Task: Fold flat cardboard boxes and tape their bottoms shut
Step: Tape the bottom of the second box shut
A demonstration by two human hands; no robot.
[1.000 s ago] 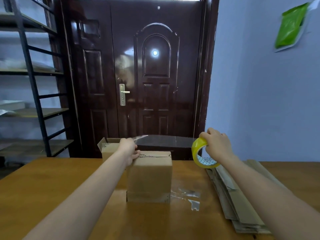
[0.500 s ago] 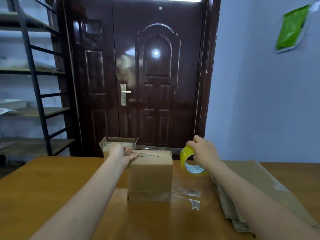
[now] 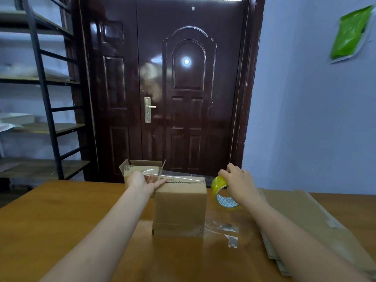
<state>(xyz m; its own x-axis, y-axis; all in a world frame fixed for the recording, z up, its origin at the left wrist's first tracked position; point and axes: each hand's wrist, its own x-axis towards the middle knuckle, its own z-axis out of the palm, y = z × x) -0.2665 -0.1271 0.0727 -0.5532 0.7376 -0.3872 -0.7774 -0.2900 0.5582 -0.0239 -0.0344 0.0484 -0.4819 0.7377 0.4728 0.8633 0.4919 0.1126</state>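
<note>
Your box (image 3: pixel 180 206) stands at the centre of the tabletop (image 3: pixel 61 224), its folded flaps facing up with the seam running from nine to three o'clock. A strip of clear tape (image 3: pixel 175 177) is stretched just above that seam. Your left hand (image 3: pixel 142 182) holds the free end at the box's nine o'clock edge, fingers (image 3: pixel 160 182) laid flat along the flap; your right hand (image 3: pixel 240 185) grips the yellow tape roll (image 3: pixel 222 195) at three o'clock, fingers curled over it. To do this well, keep the strip taut and centred on the seam, lower it evenly, then press from nine toward three so no bubbles form — let both ends run down the sides. A finished box (image 3: pixel 140 169) sits behind at eleven o'clock, flat cardboard (image 3: pixel 305 220) waits at four — stray tape scraps (image 3: pixel 227 231) cling near the base
</note>
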